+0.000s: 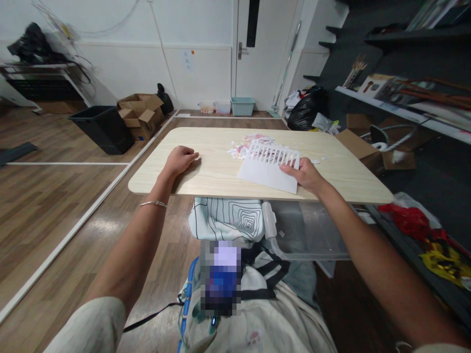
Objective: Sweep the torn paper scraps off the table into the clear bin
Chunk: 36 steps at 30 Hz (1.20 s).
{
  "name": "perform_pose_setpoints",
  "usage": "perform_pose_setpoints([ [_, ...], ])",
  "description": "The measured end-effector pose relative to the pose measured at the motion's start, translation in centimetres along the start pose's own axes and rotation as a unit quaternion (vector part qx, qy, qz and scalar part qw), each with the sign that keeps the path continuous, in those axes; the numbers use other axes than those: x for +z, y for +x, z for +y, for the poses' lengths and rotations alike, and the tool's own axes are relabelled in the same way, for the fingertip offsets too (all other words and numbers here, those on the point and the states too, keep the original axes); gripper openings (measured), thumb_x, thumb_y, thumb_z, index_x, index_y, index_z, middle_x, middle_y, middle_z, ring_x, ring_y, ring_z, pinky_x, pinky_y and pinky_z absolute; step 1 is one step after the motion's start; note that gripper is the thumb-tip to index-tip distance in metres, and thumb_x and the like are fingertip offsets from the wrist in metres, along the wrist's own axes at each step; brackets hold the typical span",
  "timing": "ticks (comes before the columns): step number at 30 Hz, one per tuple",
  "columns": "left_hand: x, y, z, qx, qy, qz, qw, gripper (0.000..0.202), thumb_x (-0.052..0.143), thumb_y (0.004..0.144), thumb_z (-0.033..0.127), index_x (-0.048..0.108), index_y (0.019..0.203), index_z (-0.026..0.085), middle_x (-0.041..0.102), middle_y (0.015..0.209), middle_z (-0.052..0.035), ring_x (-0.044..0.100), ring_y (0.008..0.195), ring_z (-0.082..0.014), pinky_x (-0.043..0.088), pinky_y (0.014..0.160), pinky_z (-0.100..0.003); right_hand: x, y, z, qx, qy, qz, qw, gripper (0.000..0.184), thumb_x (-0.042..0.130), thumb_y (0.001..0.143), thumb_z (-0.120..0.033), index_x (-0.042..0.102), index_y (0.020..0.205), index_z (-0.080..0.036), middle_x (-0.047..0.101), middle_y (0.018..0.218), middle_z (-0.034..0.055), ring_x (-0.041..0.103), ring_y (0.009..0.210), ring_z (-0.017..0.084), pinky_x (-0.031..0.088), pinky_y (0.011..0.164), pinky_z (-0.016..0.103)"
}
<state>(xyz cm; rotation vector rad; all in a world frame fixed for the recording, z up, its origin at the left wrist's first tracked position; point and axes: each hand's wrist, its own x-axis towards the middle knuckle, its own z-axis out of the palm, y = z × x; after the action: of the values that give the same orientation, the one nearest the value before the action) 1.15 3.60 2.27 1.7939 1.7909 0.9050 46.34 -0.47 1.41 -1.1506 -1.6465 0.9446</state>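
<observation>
The right hand (306,174), whose grip pinches its near corner, should probably keep the white comb-slit paper sheet (267,170) flat on the pale wooden desk (206,142), while the left hand (180,161) rests in a loose, empty fist.

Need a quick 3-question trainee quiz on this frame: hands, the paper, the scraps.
1. Fill in: the left hand rests, curled, on the ___.
2. What does the right hand hold? A: scissors. B: a white paper sheet with slits cut in its far edge. C: a cup.
3. True or false: the paper scraps lie between the sheet and the person.

Key: 1. table. 2. B. 3. False: they lie beyond the sheet's far edge.
</observation>
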Motion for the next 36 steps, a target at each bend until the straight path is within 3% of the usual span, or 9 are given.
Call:
perform_pose_setpoints([
  [8,0.02,-0.15,0.27,0.008,0.012,0.009,1.0,0.048,0.068,0.091,0.036,0.043,0.05,0.029,0.037,0.05,0.0019,0.035,0.059,-0.0176,0.026,0.067,-0.039,-0.4,0.27,0.71,0.009,-0.007,-0.02,1.0,0.055,0.107,0.068,-0.071,0.082,0.077,-0.023,0.08,0.076,0.0055,0.069,0.071,0.022,0.051,0.061,0.031],
  [22,0.02,-0.03,0.08,0.007,0.008,0.006,1.0,0.047,0.069,0.09,0.038,0.046,0.05,0.028,0.04,0.051,0.0014,0.037,0.06,-0.0177,0.026,0.067,-0.039,0.44,0.2,-0.11,0.023,0.058,0.027,0.998,0.06,0.109,0.064,-0.076,0.09,0.09,-0.025,0.093,0.096,0.0071,0.082,0.084,0.029,0.064,0.076,0.039],
  [36,-0.03,0.11,-0.09,0.009,0.01,0.001,1.0,0.048,0.069,0.091,0.038,0.046,0.05,0.028,0.04,0.049,0.0015,0.036,0.058,-0.0174,0.026,0.067,-0.039,0.19,0.03,0.14,0.009,0.021,0.007,1.0,0.061,0.107,0.068,-0.08,0.089,0.087,-0.025,0.091,0.089,0.0061,0.077,0.077,0.026,0.061,0.067,0.036],
])
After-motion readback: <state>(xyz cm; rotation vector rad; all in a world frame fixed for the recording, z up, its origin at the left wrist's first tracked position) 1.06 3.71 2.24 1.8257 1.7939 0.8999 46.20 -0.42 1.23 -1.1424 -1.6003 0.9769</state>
